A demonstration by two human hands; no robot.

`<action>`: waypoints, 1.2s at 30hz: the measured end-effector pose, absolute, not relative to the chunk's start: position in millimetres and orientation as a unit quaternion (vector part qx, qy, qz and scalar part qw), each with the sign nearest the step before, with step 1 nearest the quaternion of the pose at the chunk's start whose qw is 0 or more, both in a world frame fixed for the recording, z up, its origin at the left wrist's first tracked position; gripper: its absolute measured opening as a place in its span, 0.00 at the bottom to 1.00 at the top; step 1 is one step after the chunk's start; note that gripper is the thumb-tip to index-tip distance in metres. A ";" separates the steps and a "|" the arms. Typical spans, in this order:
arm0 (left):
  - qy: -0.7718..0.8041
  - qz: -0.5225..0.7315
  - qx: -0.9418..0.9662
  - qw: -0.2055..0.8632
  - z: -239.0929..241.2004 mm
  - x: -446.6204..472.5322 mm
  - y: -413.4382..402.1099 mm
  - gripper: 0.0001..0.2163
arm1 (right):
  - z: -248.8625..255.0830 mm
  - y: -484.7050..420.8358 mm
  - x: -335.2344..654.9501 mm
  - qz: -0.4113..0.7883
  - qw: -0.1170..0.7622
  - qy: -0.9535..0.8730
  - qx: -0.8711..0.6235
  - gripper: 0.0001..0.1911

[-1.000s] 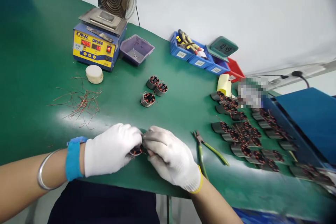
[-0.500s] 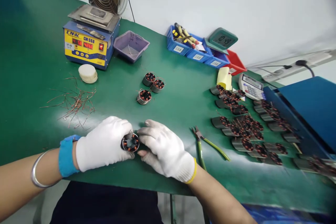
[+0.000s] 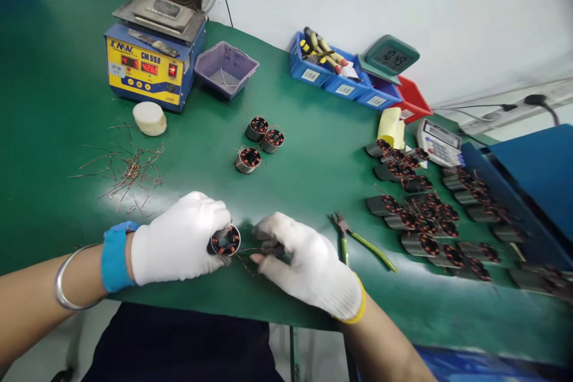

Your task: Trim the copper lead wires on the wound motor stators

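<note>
Both my hands wear white gloves and rest near the front edge of the green table (image 3: 313, 155). My left hand (image 3: 179, 242) is closed around a small motor stator (image 3: 224, 240) with copper windings, its open end facing right. My right hand (image 3: 308, 262) sits a little to the right of it, its fingertips pinched on thin copper wires (image 3: 245, 253) that run from the stator.
Three wound stators (image 3: 257, 142) stand mid-table. Several more stators (image 3: 425, 215) lie at the right, with green-handled pliers (image 3: 353, 242) beside them. A solder pot (image 3: 150, 57), purple tray (image 3: 226, 68), blue bins (image 3: 340, 74), calculator (image 3: 439, 140) and wire scraps (image 3: 125, 170) are further back.
My right hand has moved rightward off the stator, drawing its thin wires out. My left hand keeps hold of the stator. The view shifted slightly.
</note>
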State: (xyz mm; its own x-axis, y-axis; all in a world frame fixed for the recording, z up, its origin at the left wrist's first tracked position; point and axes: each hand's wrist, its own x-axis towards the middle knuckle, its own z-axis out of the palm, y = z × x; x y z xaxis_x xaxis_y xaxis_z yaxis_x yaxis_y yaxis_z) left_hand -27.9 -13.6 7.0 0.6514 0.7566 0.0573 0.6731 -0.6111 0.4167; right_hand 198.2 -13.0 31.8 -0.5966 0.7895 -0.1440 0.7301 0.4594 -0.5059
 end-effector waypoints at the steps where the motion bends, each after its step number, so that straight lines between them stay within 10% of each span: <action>1: 0.401 0.119 0.890 0.181 7.3 -28.0 -14.1 0.09 | 29.7 -16.9 201.2 0.272 0.085 -0.847 -0.449 0.08; 5: 0.410 0.115 0.888 0.175 7.3 -28.2 -15.9 0.08 | 22.9 -24.2 202.4 0.231 0.087 -0.860 -0.447 0.19; 15: 0.413 0.113 0.885 0.183 6.7 -25.5 -14.1 0.09 | 10.0 -22.9 189.8 0.044 -0.003 -0.926 -0.376 0.09; 23: 0.521 0.217 0.634 0.529 13.4 -33.0 -11.7 0.36 | 7.0 -21.6 192.5 0.085 0.167 -0.900 -0.394 0.10; 27: 0.430 0.115 0.519 0.730 18.7 -34.0 -9.7 0.20 | 13.9 -20.8 191.7 0.085 0.182 -0.904 -0.378 0.09; 36: 0.414 0.305 0.461 0.724 3.2 -18.3 -27.8 0.26 | 13.0 -22.3 196.7 0.179 0.143 -0.849 -0.476 0.07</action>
